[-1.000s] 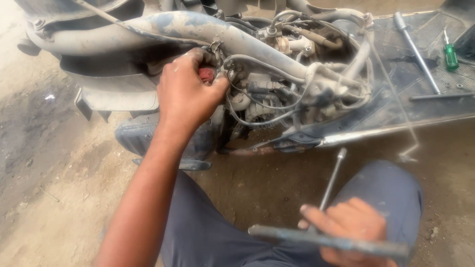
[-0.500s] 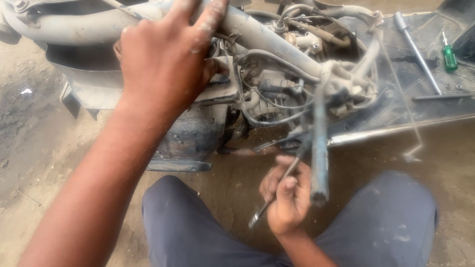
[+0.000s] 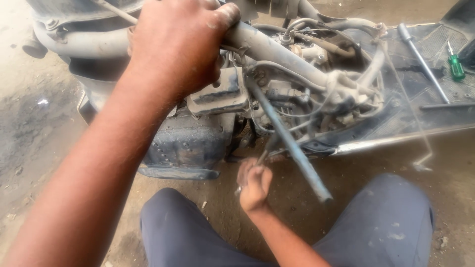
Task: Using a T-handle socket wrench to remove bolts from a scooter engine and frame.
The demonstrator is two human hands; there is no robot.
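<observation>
Grey metal, dusty and worn, makes up the long tool bar (image 3: 292,148), which slants from the engine area down toward the lower right, its free end hanging over the dirt between the person's knees. The right hand (image 3: 254,184) sits just left of that bar, low and near the ground, fingers curled narrowly around a thin metal piece; whether it is part of the same tool cannot be told. The left hand (image 3: 180,47) is up high, closed firmly over the pale frame tube (image 3: 277,52) of the stripped scooter (image 3: 198,138), well apart from the right hand.

Open dirt floor (image 3: 29,148) lies to the left and in front of the knees, giving room below the bar's end. Above it, tangled cables and hoses (image 3: 341,94) crowd the engine closely. On the flat ribbed footboard (image 3: 415,89) to the right lie a long straight rod (image 3: 423,62) and a green-handled screwdriver (image 3: 455,66), near each other but not touching. Blue-grey trousers (image 3: 386,222) frame the lower edge.
</observation>
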